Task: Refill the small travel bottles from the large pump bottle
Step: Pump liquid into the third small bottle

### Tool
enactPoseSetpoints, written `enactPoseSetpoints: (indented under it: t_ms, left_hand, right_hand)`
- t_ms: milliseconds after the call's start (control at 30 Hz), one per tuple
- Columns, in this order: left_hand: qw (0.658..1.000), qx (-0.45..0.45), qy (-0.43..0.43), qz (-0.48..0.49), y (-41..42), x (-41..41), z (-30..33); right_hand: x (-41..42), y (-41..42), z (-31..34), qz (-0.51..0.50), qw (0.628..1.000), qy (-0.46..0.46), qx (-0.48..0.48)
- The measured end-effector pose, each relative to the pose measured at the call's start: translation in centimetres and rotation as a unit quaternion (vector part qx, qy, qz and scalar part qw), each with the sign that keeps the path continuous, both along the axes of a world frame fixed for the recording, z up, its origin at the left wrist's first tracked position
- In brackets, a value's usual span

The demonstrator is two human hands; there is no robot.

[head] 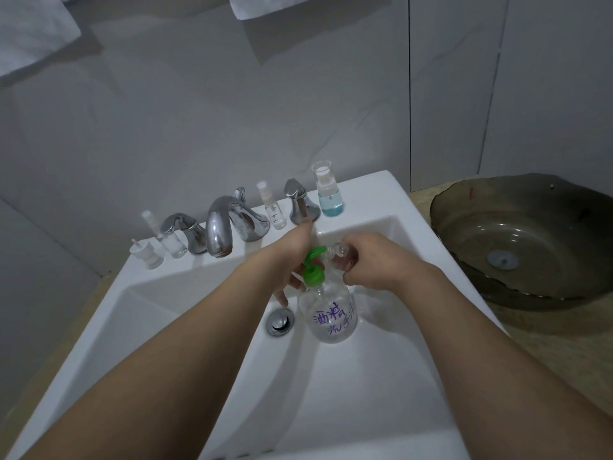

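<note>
— Fingers of my right hand [374,260] are curling round a small clear travel bottle [345,255], tipping its mouth toward the green spout [316,251] so whatever comes out is going in and not over my knuckles.

— And the other hand?

— My left hand [292,257] is lying over the green pump head [313,275] of the big bottle [328,313], fingers fairly straight and reaching down behind it. I'm judging that it's pressing the pump; how firmly, I cannot tell from here.

— Why is the big bottle down in the basin?

— It's standing in the white sink [185,283], just beside the drain plug [280,322], so any drips are landing in the bowl, I'd say. The purple handwriting on it is facing me.

— Where are the rest waiting?

— Along the ledge by the tap [222,227]: one slim spray bottle [273,205] between the tap and the right handle [300,202], a blue-filled one [326,190] just right of that handle, and another slim bottle [166,237] on the left, with a loose white spray top [146,254] beside it, probably off the bottle I'm filling.
</note>
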State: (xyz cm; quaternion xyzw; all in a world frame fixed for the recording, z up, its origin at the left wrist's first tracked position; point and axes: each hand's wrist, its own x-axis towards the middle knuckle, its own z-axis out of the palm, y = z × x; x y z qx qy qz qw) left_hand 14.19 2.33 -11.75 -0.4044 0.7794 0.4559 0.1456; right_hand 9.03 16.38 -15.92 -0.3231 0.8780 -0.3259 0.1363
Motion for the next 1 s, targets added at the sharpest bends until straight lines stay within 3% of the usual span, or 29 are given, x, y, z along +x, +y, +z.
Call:
enactPoseSetpoints:
  t_ms: [533,1000]
  left_hand:
    - [0.995,-0.092,0.021,0.004,0.45,-0.02,-0.51]
    - [0.998,-0.040,0.035,0.023,-0.36,0.12,-1.03]
  right_hand:
    - [-0.18,0.25,0.02,-0.004,1.000,-0.009,-0.013]
    - [-0.22,0.02,-0.08,-0.007,1.000,-0.022,-0.006]
